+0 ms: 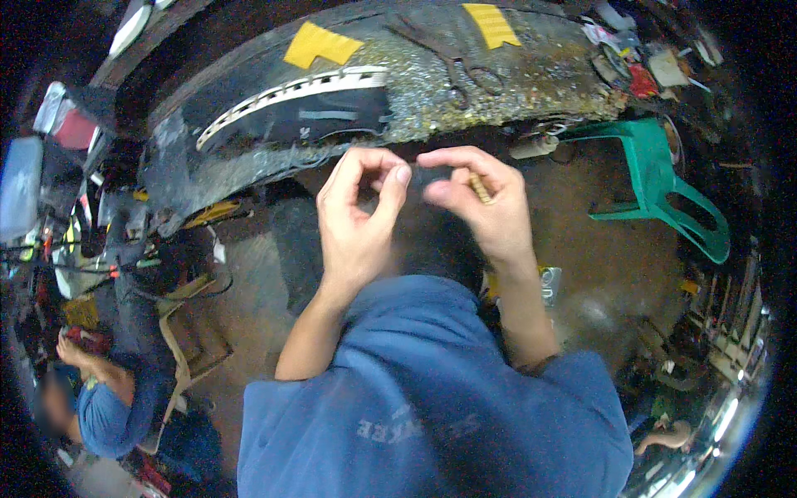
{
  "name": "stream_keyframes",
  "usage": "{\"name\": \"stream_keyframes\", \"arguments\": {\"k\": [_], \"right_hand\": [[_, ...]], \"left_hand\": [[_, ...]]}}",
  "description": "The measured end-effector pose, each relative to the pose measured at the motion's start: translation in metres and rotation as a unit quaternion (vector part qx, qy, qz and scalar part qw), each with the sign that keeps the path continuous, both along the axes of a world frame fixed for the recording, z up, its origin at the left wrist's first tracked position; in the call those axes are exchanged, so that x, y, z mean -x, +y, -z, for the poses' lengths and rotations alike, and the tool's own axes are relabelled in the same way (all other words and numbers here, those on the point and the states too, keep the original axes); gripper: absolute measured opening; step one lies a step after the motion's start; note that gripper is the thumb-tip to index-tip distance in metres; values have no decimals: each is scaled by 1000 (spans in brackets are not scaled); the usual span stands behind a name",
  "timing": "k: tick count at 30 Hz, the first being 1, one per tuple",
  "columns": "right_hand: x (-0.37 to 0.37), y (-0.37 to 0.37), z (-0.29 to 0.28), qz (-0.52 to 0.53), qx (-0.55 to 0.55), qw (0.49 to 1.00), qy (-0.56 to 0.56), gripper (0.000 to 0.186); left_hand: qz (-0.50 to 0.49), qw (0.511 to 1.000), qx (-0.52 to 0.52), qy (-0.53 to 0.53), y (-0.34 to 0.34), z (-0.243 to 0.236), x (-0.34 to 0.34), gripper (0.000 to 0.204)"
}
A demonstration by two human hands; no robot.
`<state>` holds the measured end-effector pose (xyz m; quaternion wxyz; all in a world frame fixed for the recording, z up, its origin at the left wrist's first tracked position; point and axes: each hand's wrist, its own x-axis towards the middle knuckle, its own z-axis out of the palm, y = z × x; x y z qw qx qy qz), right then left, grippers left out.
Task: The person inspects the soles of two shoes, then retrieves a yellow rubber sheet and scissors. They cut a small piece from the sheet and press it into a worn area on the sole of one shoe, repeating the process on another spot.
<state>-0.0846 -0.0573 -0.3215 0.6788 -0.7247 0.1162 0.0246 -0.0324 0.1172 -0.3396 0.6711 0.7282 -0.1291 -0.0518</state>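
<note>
My left hand [361, 212] is raised before the near edge of the workbench, thumb and forefinger pinched together. Whatever sits in that pinch is too small to make out. Opposite it, my right hand [498, 207] has its forefinger and thumb curved and slightly apart, pointing toward the left. A small yellowish ribbed piece [480, 187] is tucked among the right hand's curled fingers. On the bench beyond lie a dark flat piece [332, 116] with a cream slotted strip [290, 89] along its far side, and dark long-handled scissors [457, 66].
Two yellow pieces [322, 46] lie on the speckled workbench [531, 87]. To the right, a green plastic stool [656, 170] stands beside the bench. Assorted clutter [643, 70] fills the far right end. A person in blue [112, 411] works at lower left.
</note>
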Motion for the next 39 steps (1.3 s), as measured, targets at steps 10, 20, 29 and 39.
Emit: {"name": "stream_keyframes", "arguments": {"k": [10,20,29,39], "right_hand": [[-1,6,8,37,-25,995,-93,14],[2,-2,21,74,179,954,-229,10],[2,-61,40,278,141,915,-256,25],[10,-69,126,289,5,956,-43,15]], "left_hand": [[-12,999,43,-14,-5,-4,11,12],[153,881,264,360,-3,8,8,24],[-305,918,216,130,43,28,-24,39],[-352,920,69,159,98,34,-125,127]]}}
